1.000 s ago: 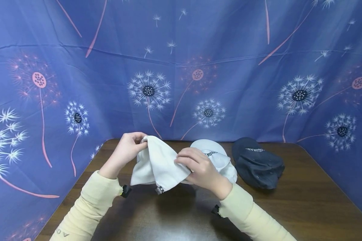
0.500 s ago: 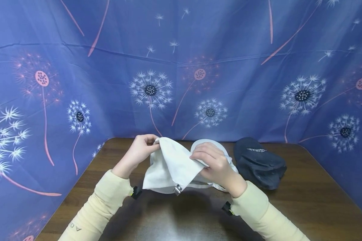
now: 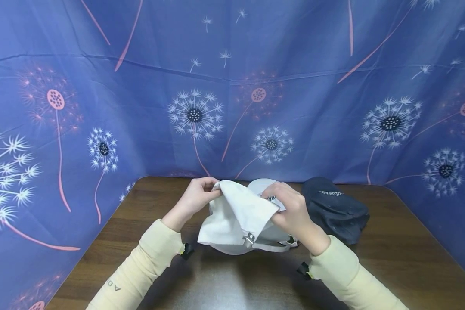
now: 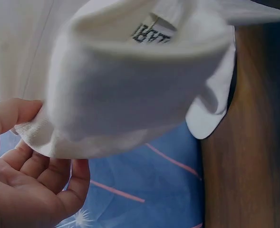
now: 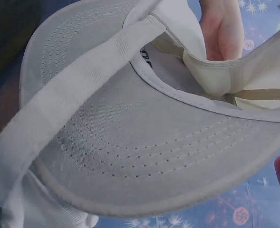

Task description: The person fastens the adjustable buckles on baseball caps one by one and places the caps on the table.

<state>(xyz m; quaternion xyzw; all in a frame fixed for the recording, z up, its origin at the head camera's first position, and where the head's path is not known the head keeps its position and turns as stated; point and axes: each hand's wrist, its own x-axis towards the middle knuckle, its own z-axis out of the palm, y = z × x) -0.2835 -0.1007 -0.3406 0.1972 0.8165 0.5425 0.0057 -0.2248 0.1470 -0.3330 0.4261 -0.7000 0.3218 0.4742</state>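
Observation:
A white baseball cap (image 3: 224, 224) is held above the table, its cloth folded and its brim low. My left hand (image 3: 195, 198) pinches the cap's upper left edge between thumb and fingers. My right hand (image 3: 294, 211) grips the cloth on the other side. A metal buckle (image 3: 249, 240) hangs at the cap's lower edge, beside a strap (image 3: 271, 248). In the left wrist view the left thumb and fingers (image 4: 40, 166) hold the cap's rim. The stitched underside of a brim (image 5: 144, 142) fills much of the right wrist view, with a strap across it.
Behind my right hand lies another white cap (image 3: 260, 185) with dark lettering, partly hidden. To its right, a dark cap (image 3: 335, 211) with pale lettering rests on the wooden table (image 3: 403, 258). A blue dandelion-print cloth (image 3: 317, 107) hangs around the back and sides.
Both hands have shifted right with the white cap, which now overlaps more of the other white cap. The buckle has come into plainer view, and the dark cap lies as before.

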